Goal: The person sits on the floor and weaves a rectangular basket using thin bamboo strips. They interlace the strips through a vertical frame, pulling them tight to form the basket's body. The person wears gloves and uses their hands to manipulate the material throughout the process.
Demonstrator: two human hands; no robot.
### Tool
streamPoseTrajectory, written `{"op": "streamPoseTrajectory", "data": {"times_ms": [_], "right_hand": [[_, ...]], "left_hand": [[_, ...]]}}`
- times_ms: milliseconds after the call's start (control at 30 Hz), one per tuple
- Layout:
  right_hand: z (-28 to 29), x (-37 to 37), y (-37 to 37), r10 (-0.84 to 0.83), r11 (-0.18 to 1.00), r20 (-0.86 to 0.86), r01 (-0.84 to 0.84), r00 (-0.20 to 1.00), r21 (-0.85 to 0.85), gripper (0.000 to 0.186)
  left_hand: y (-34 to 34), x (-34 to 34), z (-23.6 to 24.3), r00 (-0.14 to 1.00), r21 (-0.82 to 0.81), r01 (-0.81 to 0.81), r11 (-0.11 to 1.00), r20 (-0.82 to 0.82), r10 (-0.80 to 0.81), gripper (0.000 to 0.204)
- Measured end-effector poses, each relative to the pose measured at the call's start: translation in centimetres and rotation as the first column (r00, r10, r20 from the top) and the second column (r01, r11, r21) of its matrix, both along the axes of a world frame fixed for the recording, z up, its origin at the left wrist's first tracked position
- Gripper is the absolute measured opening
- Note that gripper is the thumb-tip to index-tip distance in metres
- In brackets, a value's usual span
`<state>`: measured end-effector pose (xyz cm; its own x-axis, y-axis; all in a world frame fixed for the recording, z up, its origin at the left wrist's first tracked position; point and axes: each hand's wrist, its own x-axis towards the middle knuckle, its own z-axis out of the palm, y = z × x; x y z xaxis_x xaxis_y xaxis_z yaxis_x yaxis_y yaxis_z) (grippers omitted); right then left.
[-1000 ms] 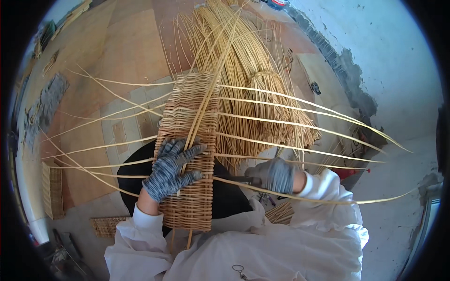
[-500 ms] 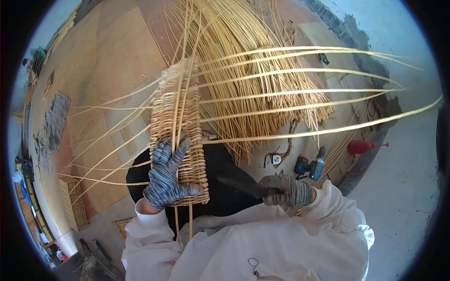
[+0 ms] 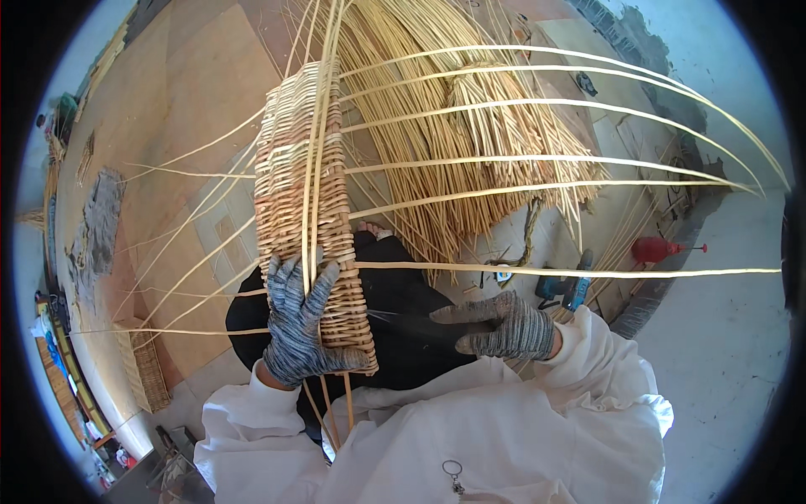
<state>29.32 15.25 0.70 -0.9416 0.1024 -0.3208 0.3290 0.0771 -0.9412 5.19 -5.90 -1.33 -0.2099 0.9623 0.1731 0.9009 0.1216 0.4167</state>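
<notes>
A long woven wicker panel (image 3: 311,172) lies across my lap, with willow rods sticking out from both sides and both ends. My gloved left hand (image 3: 306,323) rests flat on its near end. The fingers are spread, two long upright rods (image 3: 315,193) run up beside them, and the thumb reaches toward the right edge. To the right of the panel, apart from it, my gloved right hand (image 3: 504,328) is closed around a dark, blade-like tool (image 3: 411,322). Motion blurs that tool, so its exact kind is unclear.
A big bundle of willow rods (image 3: 428,126) lies on the floor ahead. At the right are a cordless drill (image 3: 578,290), a red pointed tool (image 3: 655,249) and a tape measure (image 3: 504,274), partly covered. A wicker basket (image 3: 144,370) stands at the left. Long side rods reach far right.
The panel has shifted slightly up and left at its far end, my left hand staying on it. The rods at the right have swung, the nearest now level. My right hand has moved slightly left.
</notes>
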Motion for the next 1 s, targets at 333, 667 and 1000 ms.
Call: {"op": "streamPoseTrajectory", "data": {"times_ms": [333, 667, 1000], "right_hand": [[3.3, -2.2, 1.9, 0.170, 0.985, 0.325, -0.148, 0.930, -0.091, 0.043], [5.9, -6.1, 2.3, 0.251, 0.954, 0.257, -0.283, 0.933, 0.096, 0.040], [2.1, -6.1, 2.3, 0.317, 0.907, -0.087, -0.275, 0.944, 0.318, 0.045]], "left_hand": [[0.5, -0.2, 0.5, 1.000, 0.020, 0.005, 1.000, 0.007, -0.005, 0.111], [0.3, -0.5, 0.2, 0.997, -0.081, -0.048, 0.996, -0.069, 0.043, 0.109], [0.2, -1.5, -1.0, 0.999, -0.033, -0.018, 0.999, 0.043, 0.019, 0.109]]}}
